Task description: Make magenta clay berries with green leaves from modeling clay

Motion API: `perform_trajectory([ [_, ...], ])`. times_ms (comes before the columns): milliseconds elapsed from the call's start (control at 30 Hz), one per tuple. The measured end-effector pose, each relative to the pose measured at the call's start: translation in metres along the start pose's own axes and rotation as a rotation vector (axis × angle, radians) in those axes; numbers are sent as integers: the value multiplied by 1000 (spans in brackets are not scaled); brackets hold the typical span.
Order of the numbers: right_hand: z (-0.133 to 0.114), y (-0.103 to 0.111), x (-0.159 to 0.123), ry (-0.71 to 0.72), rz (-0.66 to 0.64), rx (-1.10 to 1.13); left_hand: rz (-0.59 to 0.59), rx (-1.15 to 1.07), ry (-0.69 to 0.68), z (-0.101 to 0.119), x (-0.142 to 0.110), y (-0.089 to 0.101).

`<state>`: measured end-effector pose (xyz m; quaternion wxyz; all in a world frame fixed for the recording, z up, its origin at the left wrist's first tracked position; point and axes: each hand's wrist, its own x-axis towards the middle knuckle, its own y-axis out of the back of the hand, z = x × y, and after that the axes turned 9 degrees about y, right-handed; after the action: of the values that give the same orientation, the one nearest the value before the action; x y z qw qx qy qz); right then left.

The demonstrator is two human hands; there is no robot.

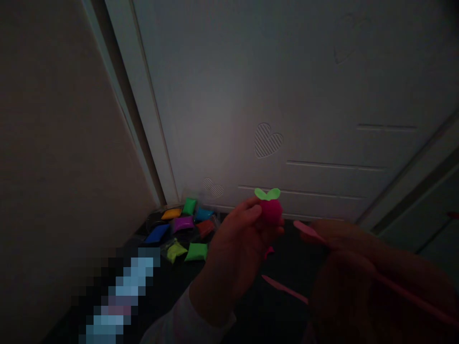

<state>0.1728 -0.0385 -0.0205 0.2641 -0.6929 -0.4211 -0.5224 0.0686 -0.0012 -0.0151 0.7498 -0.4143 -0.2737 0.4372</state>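
Observation:
The room is dark. My left hand (238, 239) is raised with its fingers pinched round a small pink clay ball (271, 210) topped by two green clay leaves (267, 193). My right hand (362, 267) is beside it, closed on a long pink modelling stick (310, 230) whose tip points toward the ball without touching it. A second pink stick (285, 288) lies on the dark floor below the hands.
Several small coloured clay packets (183, 223) in orange, green, blue, purple, red and yellow-green lie on the dark floor by a white door (287, 95) with heart shapes. A beige wall (53, 167) stands at the left. A blurred patch (122, 291) sits at lower left.

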Motion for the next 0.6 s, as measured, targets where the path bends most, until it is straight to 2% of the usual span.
perform_trajectory([
  [100,-4,0,3,-26,26,-2,2,-22,17,1,0,1],
  [200,-7,-6,5,17,79,-71,-1,-29,18,1,0,1],
  [333,-6,-11,5,58,75,-93,-11,-35,22,0,0,1],
  [433,-5,-12,4,44,112,-97,-11,-43,27,-1,0,0],
  [500,-5,-11,3,18,76,-88,-20,-29,20,-1,0,0],
  [600,-5,-9,3,28,90,-86,-52,1,5,-1,0,0],
])
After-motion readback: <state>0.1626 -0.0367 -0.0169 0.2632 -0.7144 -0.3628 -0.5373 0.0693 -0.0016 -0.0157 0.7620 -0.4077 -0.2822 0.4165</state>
